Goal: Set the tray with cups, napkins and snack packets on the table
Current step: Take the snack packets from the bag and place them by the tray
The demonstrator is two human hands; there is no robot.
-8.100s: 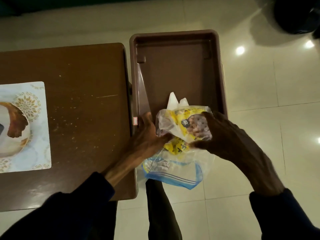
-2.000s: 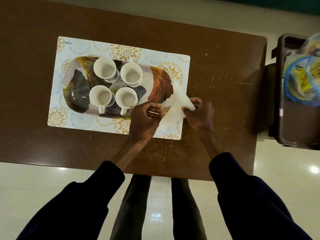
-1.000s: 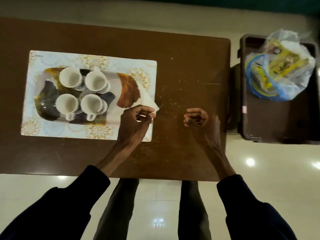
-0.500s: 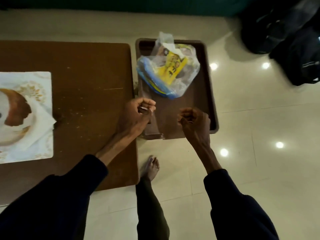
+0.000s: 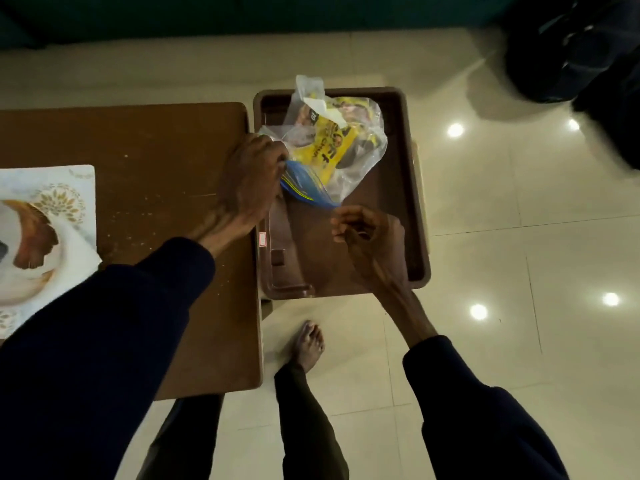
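Observation:
A clear plastic bag point(image 5: 346, 147) with a blue strip holds yellow snack packets and lies in a brown plastic bin point(image 5: 412, 209) to the right of the brown table point(image 5: 156, 161). My left hand point(image 5: 251, 181) grips the bag's left edge. Just below the bag's lower corner my right hand point(image 5: 370, 233) hovers over the bin with curled fingers and nothing in it. At the far left edge the patterned tray point(image 5: 27, 244) sits on a placemat point(image 5: 65, 188), and a white napkin point(image 5: 79, 251) lies over the tray's right end. The cups are out of view.
The bin stands on a low stand beside the table's right edge. My bare foot point(image 5: 308, 344) is on the glossy tiled floor below the bin. Dark bags point(image 5: 575, 53) lie on the floor at the top right.
The napkin was laid on the tray and let go. My view swung right to the bin. My left hand reached forward and took hold of the snack bag; my right hand moved up towards it.

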